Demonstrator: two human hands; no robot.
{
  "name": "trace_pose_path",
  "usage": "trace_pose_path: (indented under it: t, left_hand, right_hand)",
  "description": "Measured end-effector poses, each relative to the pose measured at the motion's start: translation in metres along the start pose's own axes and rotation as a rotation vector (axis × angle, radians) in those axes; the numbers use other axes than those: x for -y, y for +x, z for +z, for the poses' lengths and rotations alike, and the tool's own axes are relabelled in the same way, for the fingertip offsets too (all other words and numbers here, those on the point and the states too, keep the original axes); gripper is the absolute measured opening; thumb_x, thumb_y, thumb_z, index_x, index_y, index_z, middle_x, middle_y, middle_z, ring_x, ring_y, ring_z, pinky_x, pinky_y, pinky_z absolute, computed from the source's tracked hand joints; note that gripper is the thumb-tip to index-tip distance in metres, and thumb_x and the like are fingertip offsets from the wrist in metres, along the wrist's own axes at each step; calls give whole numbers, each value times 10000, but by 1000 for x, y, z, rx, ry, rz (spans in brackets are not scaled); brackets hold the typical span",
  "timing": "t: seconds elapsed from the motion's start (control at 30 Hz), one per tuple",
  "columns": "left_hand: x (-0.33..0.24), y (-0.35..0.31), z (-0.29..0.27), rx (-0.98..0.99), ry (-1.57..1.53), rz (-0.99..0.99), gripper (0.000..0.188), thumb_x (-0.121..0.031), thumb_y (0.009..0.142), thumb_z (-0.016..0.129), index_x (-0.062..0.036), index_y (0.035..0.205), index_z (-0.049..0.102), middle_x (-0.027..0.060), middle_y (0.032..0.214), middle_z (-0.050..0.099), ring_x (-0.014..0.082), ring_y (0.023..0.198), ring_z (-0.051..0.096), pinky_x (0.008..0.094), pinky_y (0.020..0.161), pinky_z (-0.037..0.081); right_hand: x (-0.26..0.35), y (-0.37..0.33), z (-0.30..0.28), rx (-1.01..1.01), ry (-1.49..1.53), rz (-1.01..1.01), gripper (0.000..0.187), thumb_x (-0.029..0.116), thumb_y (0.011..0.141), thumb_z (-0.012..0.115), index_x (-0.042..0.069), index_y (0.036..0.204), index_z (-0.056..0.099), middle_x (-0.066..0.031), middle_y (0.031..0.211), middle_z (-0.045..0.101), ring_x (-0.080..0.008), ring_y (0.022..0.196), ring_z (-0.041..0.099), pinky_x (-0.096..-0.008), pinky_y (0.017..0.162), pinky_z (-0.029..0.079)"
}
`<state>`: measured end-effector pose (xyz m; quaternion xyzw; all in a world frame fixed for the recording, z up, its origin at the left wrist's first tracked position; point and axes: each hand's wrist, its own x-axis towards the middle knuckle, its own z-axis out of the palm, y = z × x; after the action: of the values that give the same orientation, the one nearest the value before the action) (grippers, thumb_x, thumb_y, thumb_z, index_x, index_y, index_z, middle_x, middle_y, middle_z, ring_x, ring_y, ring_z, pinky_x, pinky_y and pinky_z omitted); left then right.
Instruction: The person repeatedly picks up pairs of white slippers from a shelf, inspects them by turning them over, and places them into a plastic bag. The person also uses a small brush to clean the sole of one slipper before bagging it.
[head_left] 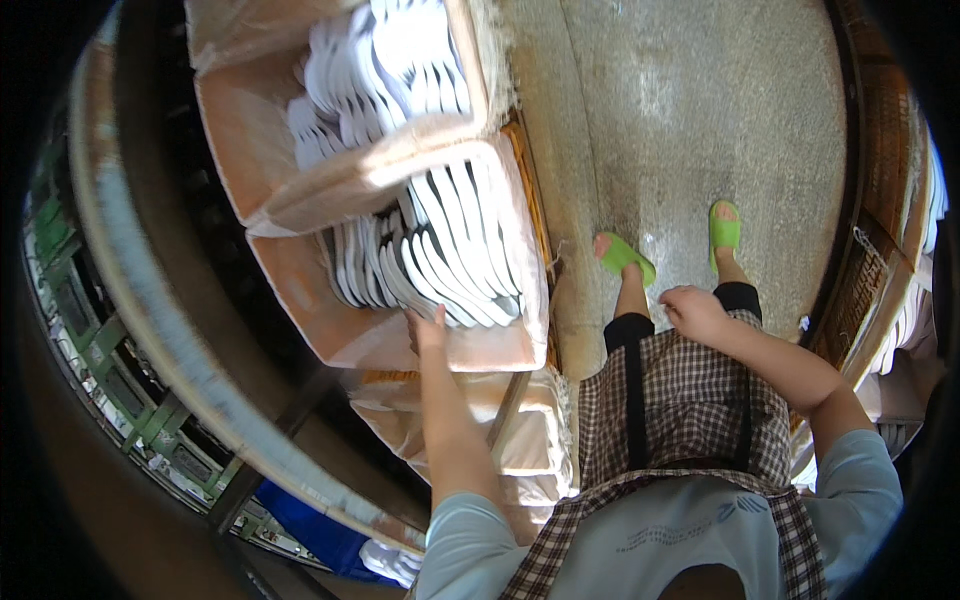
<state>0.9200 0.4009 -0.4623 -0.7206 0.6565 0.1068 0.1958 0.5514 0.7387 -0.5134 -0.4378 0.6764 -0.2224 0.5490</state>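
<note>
A cloth-lined bin (513, 350) stands to my left, packed with white shoe soles (470, 245) set on edge in rows. My left hand (427, 328) reaches into its near part, closed at the end of one sole, with the thumb showing and the other fingers partly hidden. My right hand (692, 312) hangs in front of my checked apron (690, 395), fingers curled in and apart from any object.
Another lined bin (240, 130) with more white soles adjoins on the far side. Nearer me are further pale bins (520, 430). Green machinery on a curved line (110, 345) runs along the left. Loaded racks (880, 260) stand at the right, beyond the concrete floor (700, 110).
</note>
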Motion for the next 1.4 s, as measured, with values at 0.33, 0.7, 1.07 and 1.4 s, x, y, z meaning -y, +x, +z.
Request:
trace_pose_path:
  t: [0.33, 0.7, 1.07, 1.4]
  left_hand:
    - [-166, -238, -47, 354, -400, 850, 718, -343, 789, 657, 42, 1314, 355, 247, 1306, 437, 372, 1225, 417, 402, 1031, 338]
    - [-234, -251, -23, 554, -137, 989, 398, -370, 937, 371, -126, 1192, 557, 180, 1191, 545, 338, 1074, 528, 436, 903, 416]
    - [-448, -75, -271, -8, -988, 639, 399, -382, 934, 457, 2, 890, 557, 126, 827, 560, 268, 809, 537, 395, 755, 425]
    - [-495, 103, -606, -140, -2019, 203, 627, -384, 864, 589, -65, 1338, 332, 126, 1312, 456, 288, 1202, 434, 478, 965, 357]
  right_hand:
    - [8, -155, -116, -200, -166, 361, 203, 192, 783, 523, 7, 810, 603, -212, 790, 617, -377, 754, 599, -472, 687, 471]
    - [34, -209, -145, -28, -4, 478, 373, 340, 849, 514, 20, 1001, 632, -214, 958, 632, -377, 917, 592, -458, 790, 459]
    - [55, -47, -404, -267, -102, 389, 340, 270, 811, 545, 34, 1041, 629, -195, 1000, 638, -343, 935, 606, -417, 806, 470]
    - [78, 67, -600, -278, 127, 375, 329, 195, 823, 589, -31, 1061, 589, -174, 935, 648, -291, 871, 623, -371, 771, 477]
